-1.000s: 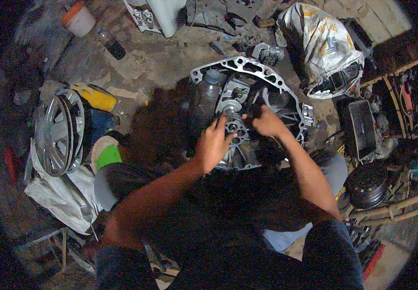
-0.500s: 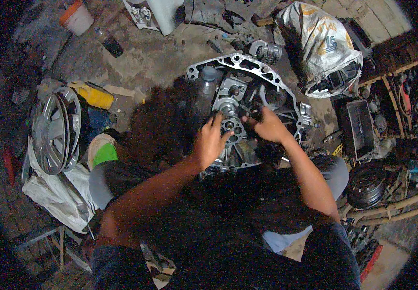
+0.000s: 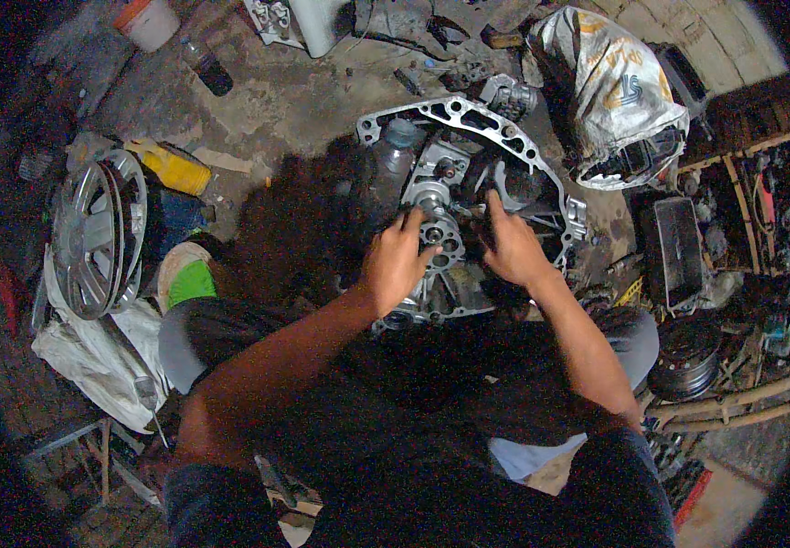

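A large grey metal gearbox housing (image 3: 468, 119) lies on the dirty floor in front of me, its open side up. My left hand (image 3: 397, 260) rests on a round bearing part (image 3: 433, 228) in the middle of the housing, fingers curled on it. My right hand (image 3: 512, 248) presses into the dark inside of the housing just right of that part, fingers pointing away from me. What its fingers hold is hidden in shadow.
A silver wheel cover (image 3: 98, 233) leans at the left beside a yellow can (image 3: 174, 169). A shiny sack (image 3: 609, 100) lies at the upper right, a dark tray (image 3: 673, 251) and a black pulley (image 3: 687, 361) at the right. A white tub (image 3: 148, 20) stands at the top left.
The view has shifted slightly. Both hands have moved a little on the housing; the left hand has settled on the round bearing part, the right has reached deeper.
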Tool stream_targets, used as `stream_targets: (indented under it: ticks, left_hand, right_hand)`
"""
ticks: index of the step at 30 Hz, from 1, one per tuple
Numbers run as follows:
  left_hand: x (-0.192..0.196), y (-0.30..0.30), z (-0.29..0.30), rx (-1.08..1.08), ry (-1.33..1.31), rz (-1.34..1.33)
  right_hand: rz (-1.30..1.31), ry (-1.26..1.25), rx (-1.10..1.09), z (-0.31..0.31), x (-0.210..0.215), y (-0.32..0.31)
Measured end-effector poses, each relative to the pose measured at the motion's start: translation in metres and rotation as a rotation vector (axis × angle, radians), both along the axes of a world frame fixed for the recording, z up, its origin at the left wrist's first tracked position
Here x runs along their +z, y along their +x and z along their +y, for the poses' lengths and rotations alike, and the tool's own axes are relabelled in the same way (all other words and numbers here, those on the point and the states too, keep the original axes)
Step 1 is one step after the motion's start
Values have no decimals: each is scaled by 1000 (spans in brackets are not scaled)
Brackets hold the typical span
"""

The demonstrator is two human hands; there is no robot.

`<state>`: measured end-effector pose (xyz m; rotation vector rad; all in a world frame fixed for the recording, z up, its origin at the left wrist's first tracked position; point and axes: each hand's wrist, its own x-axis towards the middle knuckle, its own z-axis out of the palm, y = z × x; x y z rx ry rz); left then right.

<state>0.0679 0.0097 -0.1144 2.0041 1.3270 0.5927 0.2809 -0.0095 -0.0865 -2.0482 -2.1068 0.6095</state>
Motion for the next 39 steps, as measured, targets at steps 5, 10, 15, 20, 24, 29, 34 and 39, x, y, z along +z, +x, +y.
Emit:
stream_targets:
  ticks: [5,10,15,20,24,29,34,39]
  left_hand:
    - [0,-1,-1,13,23,28]
    - [-5,-1,-1,18,9,27]
    - [-7,0,-1,21,-2,15]
    - [-7,0,-1,11,14,9]
    - [-1,1,-2,33,-33,52]
    - [-4,0,0,16,-14,-6]
    - [-1,2,-1,17,-56,-20]
    - [11,-2,3,-26,-130,29]
  right_hand:
    - [36,-60,147,3,8,-2]
    - [-134,38,212,4,-3,1]
    - [55,131,171,5,-11,6]
    - [273,55,30,9,-7,5]
    - [347,-3,-2,6,0,4]
    - [366,-42,-18,7,-22,11]
    - [337,9,-36,4,-25,4]
    - [398,72,-17,11,-5,-2]
